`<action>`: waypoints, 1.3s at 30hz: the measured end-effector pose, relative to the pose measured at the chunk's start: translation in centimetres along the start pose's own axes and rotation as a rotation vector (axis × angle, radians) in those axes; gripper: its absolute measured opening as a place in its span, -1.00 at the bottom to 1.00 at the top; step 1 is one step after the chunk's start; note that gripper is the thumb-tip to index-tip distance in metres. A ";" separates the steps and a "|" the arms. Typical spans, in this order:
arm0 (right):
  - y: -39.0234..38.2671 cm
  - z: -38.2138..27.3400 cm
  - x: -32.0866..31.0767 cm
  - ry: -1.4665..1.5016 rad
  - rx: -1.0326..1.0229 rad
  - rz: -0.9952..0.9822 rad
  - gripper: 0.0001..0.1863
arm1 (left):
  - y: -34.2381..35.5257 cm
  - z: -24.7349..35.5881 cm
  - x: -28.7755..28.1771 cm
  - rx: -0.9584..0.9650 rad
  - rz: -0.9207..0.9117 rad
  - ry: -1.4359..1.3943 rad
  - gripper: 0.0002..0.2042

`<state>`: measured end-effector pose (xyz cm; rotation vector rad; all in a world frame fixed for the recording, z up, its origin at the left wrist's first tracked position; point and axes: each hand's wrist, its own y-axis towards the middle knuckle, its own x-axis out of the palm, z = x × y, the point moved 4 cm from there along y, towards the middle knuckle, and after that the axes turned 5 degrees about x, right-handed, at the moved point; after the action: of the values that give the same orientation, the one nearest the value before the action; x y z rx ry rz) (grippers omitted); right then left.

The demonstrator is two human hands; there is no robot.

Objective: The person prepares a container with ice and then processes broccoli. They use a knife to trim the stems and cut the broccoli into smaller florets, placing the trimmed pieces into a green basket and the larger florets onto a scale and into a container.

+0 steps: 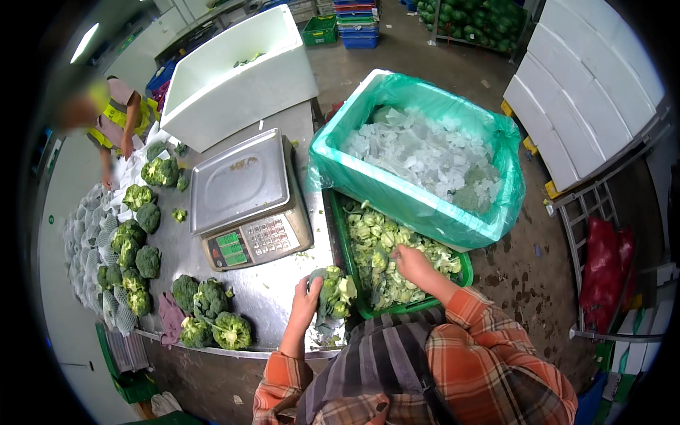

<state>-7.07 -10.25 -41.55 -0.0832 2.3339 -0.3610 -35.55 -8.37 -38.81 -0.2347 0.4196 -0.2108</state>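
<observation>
My left hand (305,302) is closed around the side of a broccoli head (334,295) at the near right edge of the steel table. Cut pale stem and some leaf show on its right side. Over a green crate (465,275) full of pale green broccoli trimmings (382,234), my right hand (414,265) has its fingers drawn together. What they hold, if anything, I cannot make out. Left of my left hand lies a small group of broccoli heads (211,299), beside a dark cloth (170,317).
A scale (241,180) stands mid-table, with more broccoli (129,244) and white foam nets (91,234) to its left. Behind are a white foam box (234,88) and a green-lined box of crushed ice (425,156). A person in a yellow vest (117,117) stands far left.
</observation>
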 end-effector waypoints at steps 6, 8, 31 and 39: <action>-4.0 -11.2 0.3 0.158 -0.511 0.001 -0.72 | -2.0 0.2 -0.1 -0.169 -0.023 -0.327 -0.48; -3.7 -12.5 1.5 0.125 -0.526 -0.078 -0.72 | -2.1 -0.4 0.2 -0.115 -0.023 -0.364 -0.51; -1.2 -9.8 5.6 1.006 0.269 -0.497 -0.75 | -4.5 1.5 -0.7 0.109 0.081 -0.226 -0.25; -4.0 -8.4 -0.2 -0.098 -0.571 -0.173 -0.83 | -3.5 1.5 -3.0 0.075 0.054 -0.351 -0.27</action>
<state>-13.02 -12.05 -34.64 -0.5667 2.2700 0.2320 -38.18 -10.69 -35.41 -0.1817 0.0691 -0.1284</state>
